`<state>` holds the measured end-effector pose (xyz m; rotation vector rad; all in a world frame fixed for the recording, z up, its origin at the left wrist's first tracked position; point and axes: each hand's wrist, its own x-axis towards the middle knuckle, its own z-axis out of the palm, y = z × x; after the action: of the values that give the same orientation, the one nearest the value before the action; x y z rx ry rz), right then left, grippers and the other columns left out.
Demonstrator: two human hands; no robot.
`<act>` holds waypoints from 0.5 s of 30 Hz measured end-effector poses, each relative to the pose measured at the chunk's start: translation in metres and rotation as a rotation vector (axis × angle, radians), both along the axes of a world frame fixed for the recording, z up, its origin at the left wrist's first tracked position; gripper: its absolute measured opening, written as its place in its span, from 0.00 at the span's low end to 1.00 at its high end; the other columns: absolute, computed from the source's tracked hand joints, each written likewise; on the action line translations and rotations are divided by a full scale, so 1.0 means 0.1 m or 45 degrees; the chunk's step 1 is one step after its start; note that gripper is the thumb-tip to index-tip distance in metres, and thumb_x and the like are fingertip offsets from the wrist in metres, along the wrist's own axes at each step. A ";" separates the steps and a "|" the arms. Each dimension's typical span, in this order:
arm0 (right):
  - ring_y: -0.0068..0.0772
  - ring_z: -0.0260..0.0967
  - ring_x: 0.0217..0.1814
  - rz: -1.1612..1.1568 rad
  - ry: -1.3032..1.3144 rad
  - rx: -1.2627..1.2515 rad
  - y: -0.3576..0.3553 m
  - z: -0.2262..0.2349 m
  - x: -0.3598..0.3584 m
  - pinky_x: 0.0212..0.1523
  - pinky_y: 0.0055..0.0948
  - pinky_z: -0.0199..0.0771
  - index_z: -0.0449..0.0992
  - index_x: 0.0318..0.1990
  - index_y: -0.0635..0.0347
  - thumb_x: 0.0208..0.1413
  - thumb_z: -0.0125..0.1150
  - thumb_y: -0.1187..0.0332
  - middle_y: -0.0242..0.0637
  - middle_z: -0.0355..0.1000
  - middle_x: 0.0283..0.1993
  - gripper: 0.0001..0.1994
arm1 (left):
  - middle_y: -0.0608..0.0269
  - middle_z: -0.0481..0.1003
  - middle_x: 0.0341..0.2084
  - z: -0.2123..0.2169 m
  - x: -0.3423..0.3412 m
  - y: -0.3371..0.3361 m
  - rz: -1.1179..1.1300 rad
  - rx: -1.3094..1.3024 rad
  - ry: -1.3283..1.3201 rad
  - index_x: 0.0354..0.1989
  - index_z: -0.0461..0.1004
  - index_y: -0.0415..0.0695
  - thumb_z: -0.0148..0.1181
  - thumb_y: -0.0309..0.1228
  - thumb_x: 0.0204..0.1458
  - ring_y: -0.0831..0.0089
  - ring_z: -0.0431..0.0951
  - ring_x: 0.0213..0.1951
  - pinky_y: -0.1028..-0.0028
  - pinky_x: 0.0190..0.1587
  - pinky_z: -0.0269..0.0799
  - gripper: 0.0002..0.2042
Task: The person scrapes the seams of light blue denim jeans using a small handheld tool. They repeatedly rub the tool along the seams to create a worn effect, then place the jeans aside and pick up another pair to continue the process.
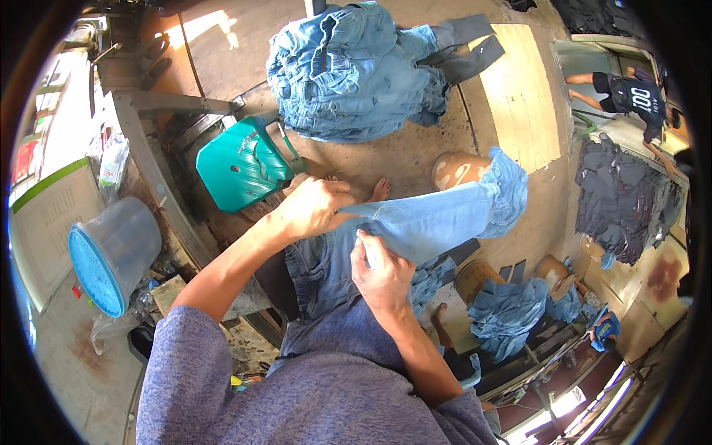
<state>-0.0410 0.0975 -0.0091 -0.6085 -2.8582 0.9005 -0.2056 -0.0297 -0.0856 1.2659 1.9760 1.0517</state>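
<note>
A pair of light blue jeans (437, 219) lies across my lap and stretches off to the right, one end bunched up. My left hand (315, 210) is closed on an edge of this denim and lifts it to a small peak. Close below, my right hand (383, 276) is curled against the same cloth with thumb and fingers pressed together. Whatever sits in its fingertips is too small to make out. Darker jeans (315, 267) cover my legs under the light denim.
Ahead lies a large heap of blue jeans (348, 74). A green plastic stool (241, 163) stands front left, a clear tub with a blue lid (96, 259) at far left. More denim (508, 315) and dark garments (619, 196) are piled right. A person (630, 96) bends at far right.
</note>
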 end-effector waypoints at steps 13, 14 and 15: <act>0.40 0.82 0.24 -0.025 0.009 -0.095 0.05 0.01 -0.01 0.26 0.36 0.80 0.83 0.38 0.58 0.58 0.70 0.75 0.41 0.81 0.25 0.02 | 0.55 0.80 0.28 -0.04 0.00 0.05 0.075 0.072 0.023 0.31 0.84 0.40 0.74 0.33 0.50 0.50 0.84 0.30 0.57 0.36 0.81 0.09; 0.40 0.82 0.24 -0.003 0.004 -0.069 0.06 -0.02 -0.02 0.25 0.36 0.80 0.83 0.38 0.58 0.58 0.70 0.75 0.41 0.81 0.25 0.03 | 0.55 0.80 0.27 -0.03 0.00 0.05 0.081 0.066 0.018 0.30 0.83 0.40 0.74 0.34 0.51 0.50 0.84 0.30 0.57 0.36 0.81 0.09; 0.40 0.82 0.24 0.013 0.008 -0.047 0.06 -0.04 -0.03 0.25 0.37 0.80 0.83 0.38 0.58 0.58 0.70 0.75 0.40 0.81 0.25 0.03 | 0.55 0.80 0.27 -0.03 0.02 0.04 0.092 0.069 0.014 0.29 0.83 0.40 0.74 0.34 0.51 0.50 0.84 0.30 0.57 0.35 0.81 0.10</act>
<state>-0.0436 0.1037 -0.0136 -0.5947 -2.8477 0.9573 -0.2041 -0.0256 -0.0884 1.2393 2.0274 1.1421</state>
